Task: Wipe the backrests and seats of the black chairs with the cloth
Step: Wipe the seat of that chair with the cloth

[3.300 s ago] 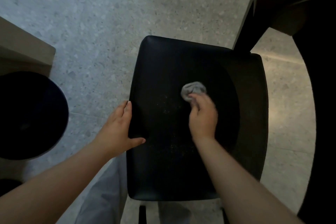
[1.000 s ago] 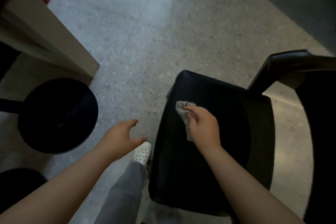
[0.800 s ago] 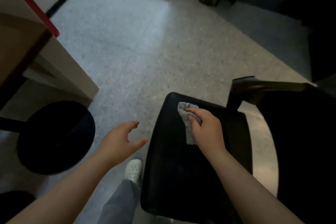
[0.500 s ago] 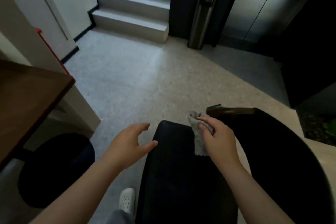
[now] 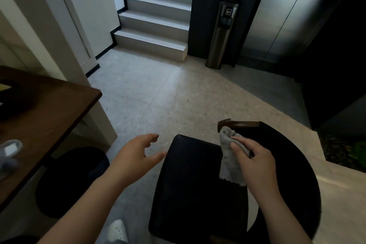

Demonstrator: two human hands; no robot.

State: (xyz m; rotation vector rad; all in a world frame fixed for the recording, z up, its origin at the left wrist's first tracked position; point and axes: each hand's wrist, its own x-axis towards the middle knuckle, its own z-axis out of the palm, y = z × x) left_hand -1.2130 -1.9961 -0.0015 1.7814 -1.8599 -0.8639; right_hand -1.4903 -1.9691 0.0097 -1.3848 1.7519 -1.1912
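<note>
right hand [image 5: 255, 161] grip pinches cloth [image 5: 230, 161] up at backrest [image 5: 287, 148] end, seat [image 5: 190, 180] clear below; left hand [image 5: 134, 156] grip wide, free for bracing

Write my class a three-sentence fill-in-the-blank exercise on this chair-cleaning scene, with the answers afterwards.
1. The right hand grips a grey ____.
2. The left hand hovers open, holding ____.
3. The brown table stands on the person's ____ side.
Missing words: cloth; nothing; left.
</note>
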